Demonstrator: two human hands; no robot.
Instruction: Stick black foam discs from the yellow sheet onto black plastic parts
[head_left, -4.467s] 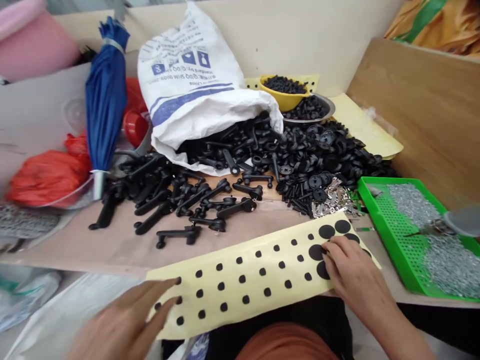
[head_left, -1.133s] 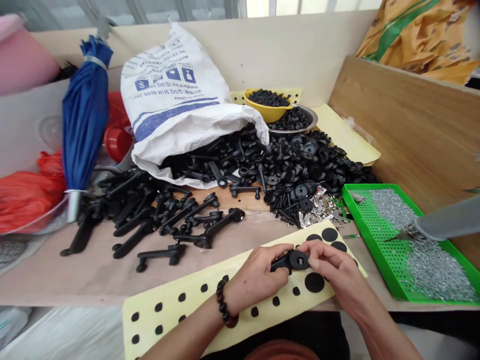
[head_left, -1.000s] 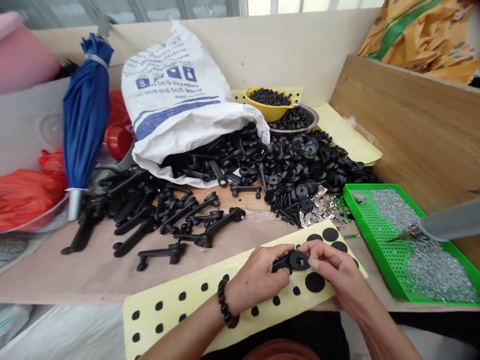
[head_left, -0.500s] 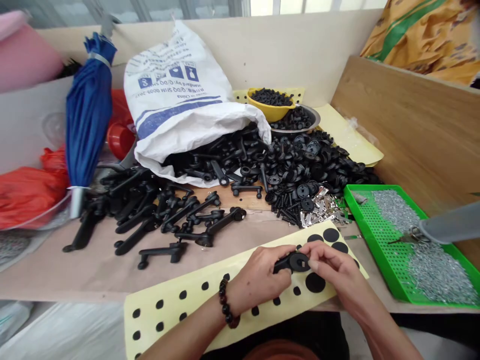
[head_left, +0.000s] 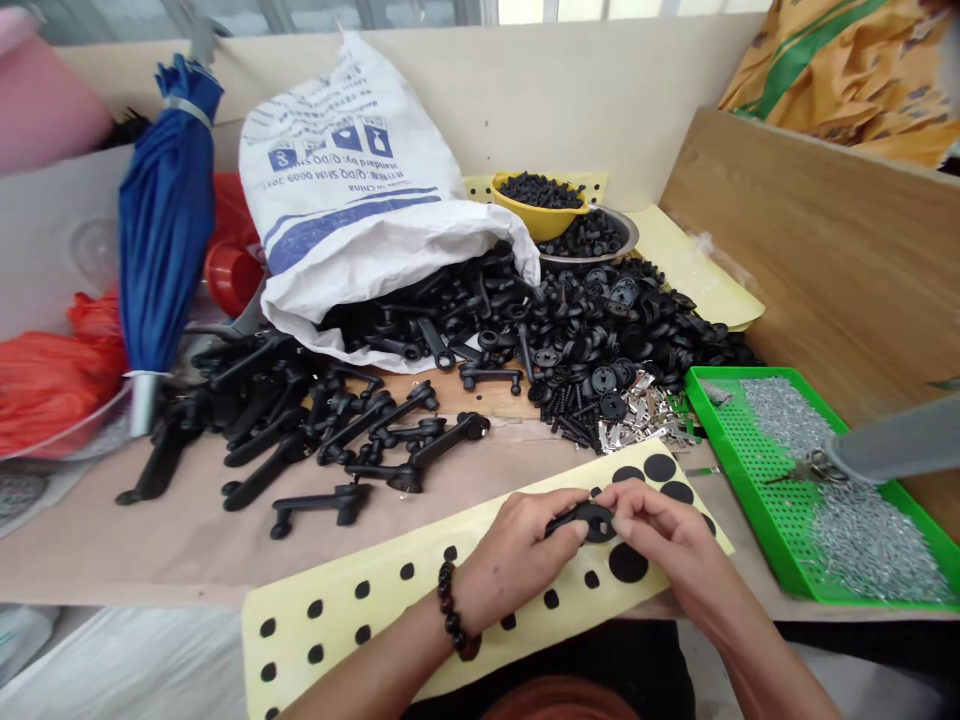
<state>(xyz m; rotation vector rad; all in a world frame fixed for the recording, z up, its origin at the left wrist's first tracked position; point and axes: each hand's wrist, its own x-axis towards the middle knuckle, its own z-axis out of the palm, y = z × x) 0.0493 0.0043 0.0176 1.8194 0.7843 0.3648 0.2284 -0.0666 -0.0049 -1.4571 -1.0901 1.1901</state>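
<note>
Since half a second ago, your left thumb has moved up onto the black plastic crank handle (head_left: pixel 598 520), whose round end now tips. It lies between your hands, long axis left to right. Your left hand (head_left: pixel 517 560) wraps its arm; your right hand (head_left: pixel 667 530) bunches fingertips at the round end, grip unclear. Beneath lies the black-dotted yellow paper sheet (head_left: pixel 384 575) on the tan worktable (head_left: pixel 187 550).

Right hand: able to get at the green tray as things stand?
Likely yes: nothing tall stands between the right hand and the green tray, only the end of the yellow sheet and bench top. It is at the black handle, though, and a grey tool juts over the tray.
</note>
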